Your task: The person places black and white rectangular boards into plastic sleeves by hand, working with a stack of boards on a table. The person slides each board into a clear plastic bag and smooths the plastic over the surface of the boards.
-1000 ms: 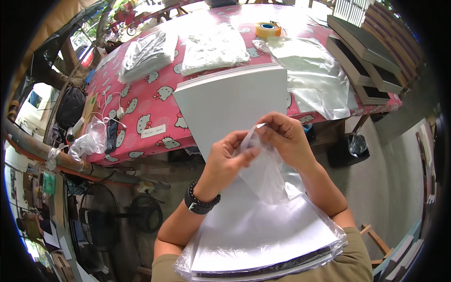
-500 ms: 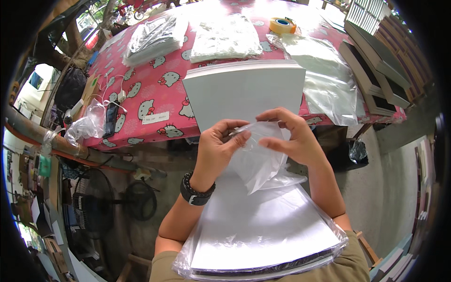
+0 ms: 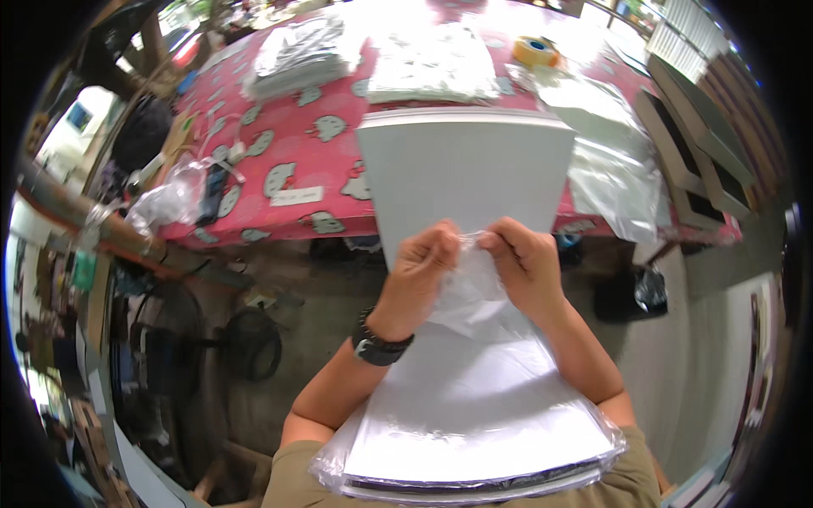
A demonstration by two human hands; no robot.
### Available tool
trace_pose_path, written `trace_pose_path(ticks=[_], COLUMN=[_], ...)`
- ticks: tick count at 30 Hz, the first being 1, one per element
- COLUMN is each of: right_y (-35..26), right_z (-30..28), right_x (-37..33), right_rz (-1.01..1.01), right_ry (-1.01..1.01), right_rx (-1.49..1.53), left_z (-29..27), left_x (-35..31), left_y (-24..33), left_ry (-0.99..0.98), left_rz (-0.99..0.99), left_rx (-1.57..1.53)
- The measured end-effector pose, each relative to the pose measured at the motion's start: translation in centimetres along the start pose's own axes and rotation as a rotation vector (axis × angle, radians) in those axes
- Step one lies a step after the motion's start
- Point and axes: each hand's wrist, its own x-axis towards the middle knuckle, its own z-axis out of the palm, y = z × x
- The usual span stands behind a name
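Spanning the gap between pinching fingers [image 3: 514,240], clear plastic [image 3: 471,288] hangs below.

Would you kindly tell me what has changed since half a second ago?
The right hand, its thumb then spread from its fingers, has closed on the upper edge of the clear plastic; the left hand still grips it. The view has shifted slightly, so the table appears further right. The tape roll and wrapped white sheets lie as before.
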Motion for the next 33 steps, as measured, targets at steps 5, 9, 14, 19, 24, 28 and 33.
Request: trace_pose_path(ticks=[5, 9, 14, 19, 24, 28, 33], right_y=[2.4, 2.4, 0.6, -4.1, -1.5, 1.3, 0.1], right_z=[-0.4, -4.8, -5.1, -2.0, -4.7, -3.4, -3.9], right_x=[-0.7, -1.5, -2.0, -0.7, -1.3, -2.9, -2.3], right_rz=[0.130, 0.215, 0.326, -0.050, -0.129, -0.360, 0.053], right_ry=[-0.008, -0.015, 0.137, -0.162, -1.177, -1.357, -1.024], right_rx=[0.312, 1.699, 0.622, 0.176, 0.516, 0.908, 0.569], left_z=[-0.9, -7.2, -5.5, 0.9, -5.5, -6.9, -8.0], left_x=[-0.8, -1.0, -0.3, -2.4, -4.7, -3.2, -2.0], left_y=[-0.4, 1.0, 3.3, 3.8, 3.0, 3.4, 0.5], left_ry=[-0.234, -0.407, 0.206, -0.381, 0.019, 0.021, -1.266], left_rz=[-0.186, -0.266, 0.436, 0.147, 0.098, 0.051, -0.084], left_rx=[-0.368, -0.193, 0.855, 0.747, -0.598, -0.791, -0.156])
